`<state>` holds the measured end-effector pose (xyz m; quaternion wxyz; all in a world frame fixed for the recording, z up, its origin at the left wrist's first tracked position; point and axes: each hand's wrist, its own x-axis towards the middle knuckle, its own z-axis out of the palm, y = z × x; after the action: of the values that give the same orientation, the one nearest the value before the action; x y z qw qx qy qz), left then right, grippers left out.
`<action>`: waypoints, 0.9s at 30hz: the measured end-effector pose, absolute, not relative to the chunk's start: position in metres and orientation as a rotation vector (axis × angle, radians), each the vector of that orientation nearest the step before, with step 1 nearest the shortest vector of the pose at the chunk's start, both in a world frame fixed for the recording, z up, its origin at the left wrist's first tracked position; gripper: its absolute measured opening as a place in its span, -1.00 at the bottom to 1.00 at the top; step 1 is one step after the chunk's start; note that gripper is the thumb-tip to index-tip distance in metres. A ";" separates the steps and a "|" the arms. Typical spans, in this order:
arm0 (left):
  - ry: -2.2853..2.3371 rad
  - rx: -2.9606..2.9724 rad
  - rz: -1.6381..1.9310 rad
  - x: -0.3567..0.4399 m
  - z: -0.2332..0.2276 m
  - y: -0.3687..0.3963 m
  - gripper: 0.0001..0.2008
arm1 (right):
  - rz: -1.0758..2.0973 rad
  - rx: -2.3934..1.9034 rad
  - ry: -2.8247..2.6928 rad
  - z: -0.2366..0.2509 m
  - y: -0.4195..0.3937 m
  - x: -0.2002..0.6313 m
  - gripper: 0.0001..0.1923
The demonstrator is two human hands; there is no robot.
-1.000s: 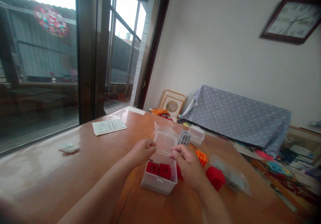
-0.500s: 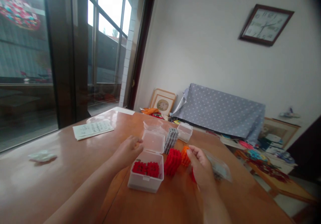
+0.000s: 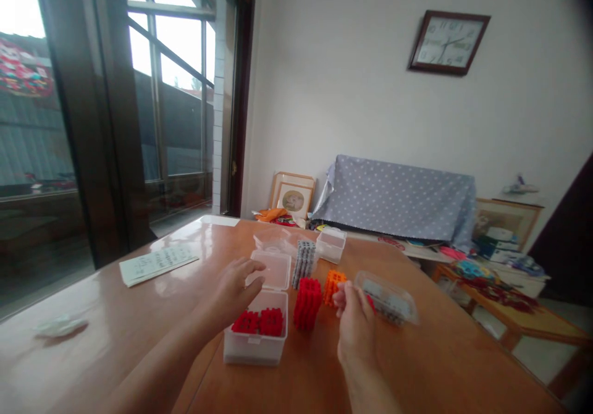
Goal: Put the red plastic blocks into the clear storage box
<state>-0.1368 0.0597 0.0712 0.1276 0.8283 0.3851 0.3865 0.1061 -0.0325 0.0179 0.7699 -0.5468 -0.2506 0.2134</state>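
Note:
My left hand (image 3: 241, 283) hovers over the back left of a clear plastic box (image 3: 252, 353), fingers apart and holding nothing. Red interlocking blocks (image 3: 258, 322) lie inside the box, whose lid (image 3: 273, 270) is folded back. My right hand (image 3: 356, 315) is closed, fingers curled, just in front of a stack of orange blocks (image 3: 333, 287). Part of a red piece (image 3: 370, 303) shows past its knuckles; whether the hand grips it is hidden. Between box and right hand stands a stack of red blocks (image 3: 307, 304), with a stack of grey blocks (image 3: 304, 264) behind.
A clear container with grey pieces (image 3: 386, 299) lies right of my right hand. Another clear box (image 3: 331, 245) stands farther back. Written sheets (image 3: 158, 264) and a small pale packet (image 3: 61, 326) lie left on the wooden table (image 3: 306, 377).
My right hand has drawn back from the orange stack, its fingers now curled in front of it. My left hand stays by the box. The camera view has shifted right.

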 end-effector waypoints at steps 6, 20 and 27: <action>0.903 2.501 0.795 -0.102 0.107 0.050 -0.69 | 0.573 -1.089 -0.368 0.023 -0.034 0.112 -0.68; 0.820 2.564 0.422 -0.046 0.104 0.067 -0.42 | 0.851 -0.901 -0.123 0.024 -0.029 0.120 -0.74; 0.813 2.556 0.421 -0.041 0.094 0.073 -0.41 | 0.897 -0.868 -0.110 0.026 -0.029 0.121 -0.74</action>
<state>-0.0410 0.0734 0.0938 0.2119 0.9201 0.2926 0.1515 0.1207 -0.0290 0.0259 0.8101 -0.4062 -0.0515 0.4195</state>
